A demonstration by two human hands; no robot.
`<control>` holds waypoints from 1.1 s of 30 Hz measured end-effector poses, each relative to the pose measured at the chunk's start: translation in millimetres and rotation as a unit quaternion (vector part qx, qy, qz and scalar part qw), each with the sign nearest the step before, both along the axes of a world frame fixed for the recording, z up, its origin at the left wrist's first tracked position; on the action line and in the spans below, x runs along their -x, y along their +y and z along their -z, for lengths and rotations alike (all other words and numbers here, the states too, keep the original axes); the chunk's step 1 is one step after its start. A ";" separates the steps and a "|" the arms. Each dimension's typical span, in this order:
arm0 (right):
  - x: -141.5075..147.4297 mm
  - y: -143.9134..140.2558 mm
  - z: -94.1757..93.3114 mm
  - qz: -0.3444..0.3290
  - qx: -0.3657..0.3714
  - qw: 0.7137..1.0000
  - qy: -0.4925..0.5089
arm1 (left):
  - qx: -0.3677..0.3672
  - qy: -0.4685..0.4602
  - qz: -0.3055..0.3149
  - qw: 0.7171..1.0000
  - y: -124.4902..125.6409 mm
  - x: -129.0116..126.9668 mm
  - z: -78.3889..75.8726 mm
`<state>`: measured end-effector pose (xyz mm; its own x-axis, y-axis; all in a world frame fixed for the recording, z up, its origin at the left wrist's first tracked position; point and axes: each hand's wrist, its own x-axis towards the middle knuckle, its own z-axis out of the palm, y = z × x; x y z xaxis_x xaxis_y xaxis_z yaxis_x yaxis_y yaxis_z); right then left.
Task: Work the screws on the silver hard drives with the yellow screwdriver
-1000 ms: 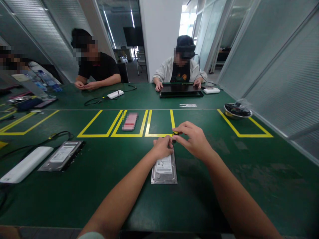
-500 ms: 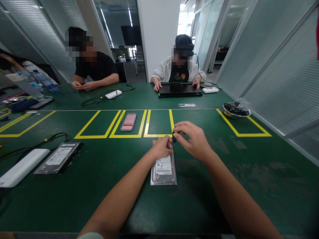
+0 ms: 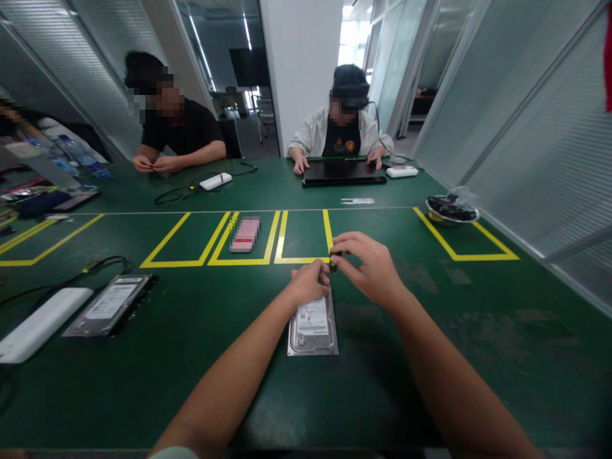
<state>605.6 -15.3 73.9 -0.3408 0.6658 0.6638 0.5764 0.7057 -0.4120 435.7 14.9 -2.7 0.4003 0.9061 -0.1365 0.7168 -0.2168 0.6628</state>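
Hard drive (image 3: 313, 328) flat beneath our left hand (image 3: 310, 285), which pins its far end; right hand (image 3: 370, 268) pinches a small dark tool (image 3: 333, 262) just beyond, best held upright and steady.

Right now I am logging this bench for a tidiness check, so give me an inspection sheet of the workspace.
Surface: green table with yellow tape boxes.
Job's things: hard drive flat, label up; small black-and-yellow tool at its far end.
Clutter: second hard drive, white box, metal bowl.
Grippers: left hand rests on the drive's far end; right hand pinches the tool.
Cables: black cable at left.
Surroundings: two seated people opposite, glass partitions.
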 end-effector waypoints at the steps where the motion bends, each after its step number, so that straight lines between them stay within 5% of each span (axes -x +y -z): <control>1: -0.1 0.1 0.3 0.001 -0.001 1.000 0.000 | 0.002 -0.006 0.000 1.000 0.0 0.0 0.1; 33: -7.0 -0.1 -1.1 -0.012 -0.003 0.998 -0.055 | 0.013 -0.028 -0.016 0.999 1.0 0.9 1.2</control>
